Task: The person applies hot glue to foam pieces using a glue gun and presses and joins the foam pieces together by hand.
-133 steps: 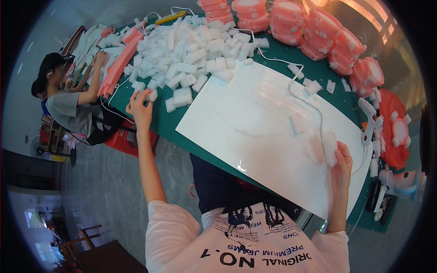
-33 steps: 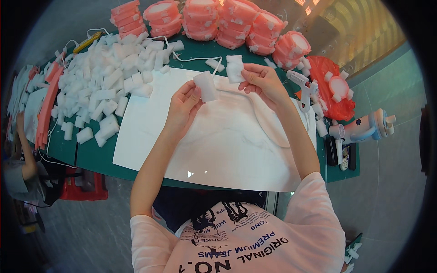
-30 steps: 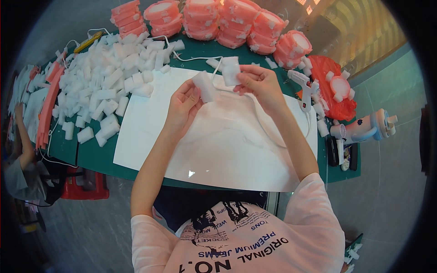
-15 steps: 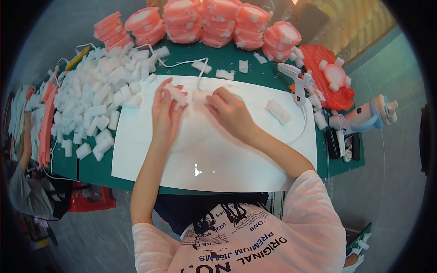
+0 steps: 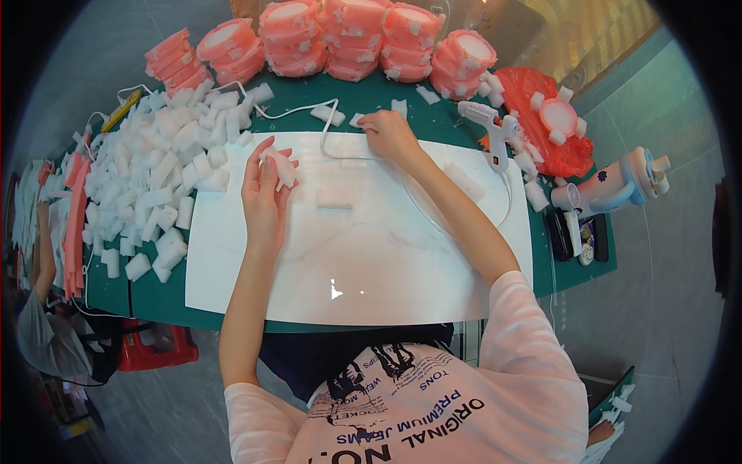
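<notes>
My left hand (image 5: 265, 189) is raised over the left part of a white board (image 5: 309, 286), its fingers curled round white foam pieces (image 5: 284, 170). At the board's far edge, my right hand (image 5: 392, 138) has its fingers closed at a small white foam piece (image 5: 356, 121), which they partly cover. A foam block (image 5: 334, 199) lies by itself on the board between my arms. Beyond my right forearm rests another foam piece (image 5: 467, 184). A white glue gun (image 5: 487, 124) stands at the board's far right corner, its white cable (image 5: 340, 157) looping across the board.
A large heap of white foam blocks (image 5: 154, 170) covers the table's left side. Stacks of pink foam rings (image 5: 292, 39) line the back. At right are a red plastic bag (image 5: 541, 147), a bottle (image 5: 622, 185) and a black case (image 5: 558, 232). Another person's arm (image 5: 45, 240) shows far left.
My right hand has let go of the foam block in the middle and moved to the board's far edge. My left hand keeps its foam pieces. The whole view has shifted slightly.
</notes>
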Tool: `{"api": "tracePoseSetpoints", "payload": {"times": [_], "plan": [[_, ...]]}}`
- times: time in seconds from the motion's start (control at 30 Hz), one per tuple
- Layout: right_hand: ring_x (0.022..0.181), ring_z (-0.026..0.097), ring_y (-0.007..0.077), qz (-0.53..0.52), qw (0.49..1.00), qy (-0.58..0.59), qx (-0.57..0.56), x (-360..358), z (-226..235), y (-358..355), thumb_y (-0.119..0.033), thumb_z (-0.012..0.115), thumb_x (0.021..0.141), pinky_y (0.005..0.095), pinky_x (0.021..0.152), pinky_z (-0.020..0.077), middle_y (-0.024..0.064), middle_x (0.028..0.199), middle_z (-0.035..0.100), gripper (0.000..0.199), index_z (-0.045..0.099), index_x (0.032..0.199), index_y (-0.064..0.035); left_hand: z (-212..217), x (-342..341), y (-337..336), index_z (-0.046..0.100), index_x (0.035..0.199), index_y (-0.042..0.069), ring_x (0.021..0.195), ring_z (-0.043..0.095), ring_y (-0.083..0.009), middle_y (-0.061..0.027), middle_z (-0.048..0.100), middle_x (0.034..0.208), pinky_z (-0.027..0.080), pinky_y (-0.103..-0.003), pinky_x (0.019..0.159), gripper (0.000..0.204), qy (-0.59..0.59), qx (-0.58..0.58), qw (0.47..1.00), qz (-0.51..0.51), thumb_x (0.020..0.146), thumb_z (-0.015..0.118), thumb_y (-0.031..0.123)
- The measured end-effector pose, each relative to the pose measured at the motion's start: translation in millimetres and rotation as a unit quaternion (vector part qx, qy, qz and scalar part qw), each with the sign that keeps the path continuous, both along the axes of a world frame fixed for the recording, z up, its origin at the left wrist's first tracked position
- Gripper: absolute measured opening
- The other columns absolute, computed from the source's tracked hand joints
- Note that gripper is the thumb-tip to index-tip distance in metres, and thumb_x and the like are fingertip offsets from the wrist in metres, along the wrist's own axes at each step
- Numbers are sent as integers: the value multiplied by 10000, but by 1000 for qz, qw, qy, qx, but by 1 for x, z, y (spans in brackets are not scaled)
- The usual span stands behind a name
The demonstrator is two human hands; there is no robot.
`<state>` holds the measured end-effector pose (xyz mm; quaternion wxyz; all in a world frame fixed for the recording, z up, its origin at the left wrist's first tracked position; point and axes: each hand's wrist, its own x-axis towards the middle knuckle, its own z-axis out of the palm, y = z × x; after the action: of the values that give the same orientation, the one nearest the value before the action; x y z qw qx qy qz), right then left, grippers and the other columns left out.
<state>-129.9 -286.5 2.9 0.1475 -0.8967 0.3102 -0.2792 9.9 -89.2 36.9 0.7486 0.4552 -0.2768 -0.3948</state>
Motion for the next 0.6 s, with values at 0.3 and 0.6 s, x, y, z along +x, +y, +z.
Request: {"api": "tracePoseSetpoints", "payload": {"times": [0.3,0.6], "plan": [[895,613,307,27,858,-303,414,0,28,2,-92,569,809,331,811,490,236,1013,611,295,587,1056,68,0,1,1,402,1281,78,966,532,-151,-104,522,1109,449,-264,786,369,19,-6,1000,-9,959,432,255],[978,589,270,154,623,-370,672,-14,59,59,-121,505,896,315,843,488,243,1108,562,383,442,1220,73,2,-4,3,380,1298,91,1006,533,-170,-117,513,1167,447,-283,828,394,2,-1,998,-61,959,423,288]]}}
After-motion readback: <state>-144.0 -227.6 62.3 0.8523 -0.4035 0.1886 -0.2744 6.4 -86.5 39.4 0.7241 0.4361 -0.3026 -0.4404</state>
